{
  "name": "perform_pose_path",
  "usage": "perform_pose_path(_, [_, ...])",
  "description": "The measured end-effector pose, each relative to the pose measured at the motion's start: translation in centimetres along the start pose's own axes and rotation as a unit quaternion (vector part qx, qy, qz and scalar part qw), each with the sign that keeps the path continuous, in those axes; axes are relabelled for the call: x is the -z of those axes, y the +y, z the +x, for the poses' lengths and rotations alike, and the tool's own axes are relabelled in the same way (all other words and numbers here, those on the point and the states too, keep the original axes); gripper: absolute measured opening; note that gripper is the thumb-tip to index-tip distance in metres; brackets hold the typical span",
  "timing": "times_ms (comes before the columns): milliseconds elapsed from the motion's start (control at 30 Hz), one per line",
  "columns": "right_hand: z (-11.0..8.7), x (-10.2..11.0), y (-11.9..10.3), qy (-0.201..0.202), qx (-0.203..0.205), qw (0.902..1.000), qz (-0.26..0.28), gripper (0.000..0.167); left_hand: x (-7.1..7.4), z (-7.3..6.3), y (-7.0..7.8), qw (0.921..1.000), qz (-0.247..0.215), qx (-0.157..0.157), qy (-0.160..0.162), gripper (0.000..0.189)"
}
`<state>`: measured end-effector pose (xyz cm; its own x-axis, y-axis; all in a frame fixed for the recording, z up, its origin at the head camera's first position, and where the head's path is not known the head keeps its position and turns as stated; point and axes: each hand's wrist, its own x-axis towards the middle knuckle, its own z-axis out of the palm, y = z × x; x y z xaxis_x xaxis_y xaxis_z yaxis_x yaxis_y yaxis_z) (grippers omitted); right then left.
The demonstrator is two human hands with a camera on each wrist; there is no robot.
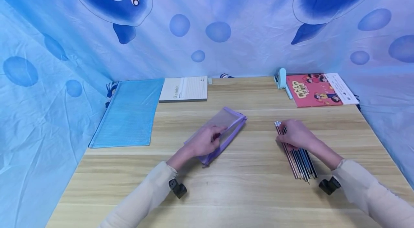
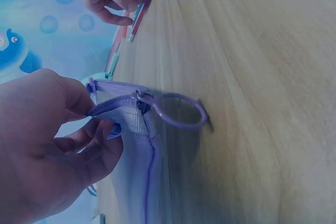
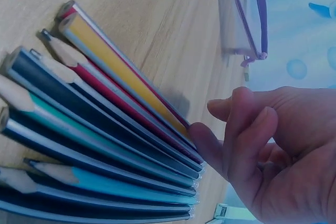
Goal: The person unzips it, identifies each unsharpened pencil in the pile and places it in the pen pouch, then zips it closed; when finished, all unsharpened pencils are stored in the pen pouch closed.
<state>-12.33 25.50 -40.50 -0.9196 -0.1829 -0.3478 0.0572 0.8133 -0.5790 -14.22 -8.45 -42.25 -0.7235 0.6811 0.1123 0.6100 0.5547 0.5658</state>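
Observation:
My left hand pinches the zipped edge of a purple mesh pencil case, which lies slanted on the table. A purple ring pull hangs from its zipper in the left wrist view. To the right, my right hand is over the far end of a row of pencils. In the right wrist view one fingertip touches the outermost pencils, beside a yellow one, and no pencil shows between thumb and fingers. Several pencils are sharpened; others have flat ends.
A blue mesh folder lies at the left, with a white notebook beside it at the back. Back right are a light-blue stapler and a red booklet. A blue dolphin-print curtain hangs behind the table.

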Motion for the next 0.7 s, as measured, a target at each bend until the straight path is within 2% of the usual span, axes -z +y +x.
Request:
perform_pose_path(200, [0.08, 0.07, 0.0, 0.003, 0.004, 1.0, -0.004, 0.03, 0.21, -0.03, 0.24, 0.9995, -0.014, 0.027, -0.01, 0.053])
perform_pose_path(533, [0.23, -0.02, -0.18, 0.012, 0.007, 0.9999, -0.009, 0.039, 0.1, -0.01, 0.4, 0.9986, -0.025, 0.045, -0.014, 0.054])
perform_pose_path(567, [0.23, -0.02, -0.21, 0.011, 0.006, 0.9999, -0.008, 0.038, 0.08, 0.0, 0.4, 0.9986, -0.026, 0.044, -0.015, 0.054])
perform_pose_path(700, [0.45, -0.09, -0.51, 0.001, 0.006, 0.9998, -0.018, 0.017, 0.03, -0.06, 0.41, 0.9982, -0.033, 0.047, -0.017, 0.054])
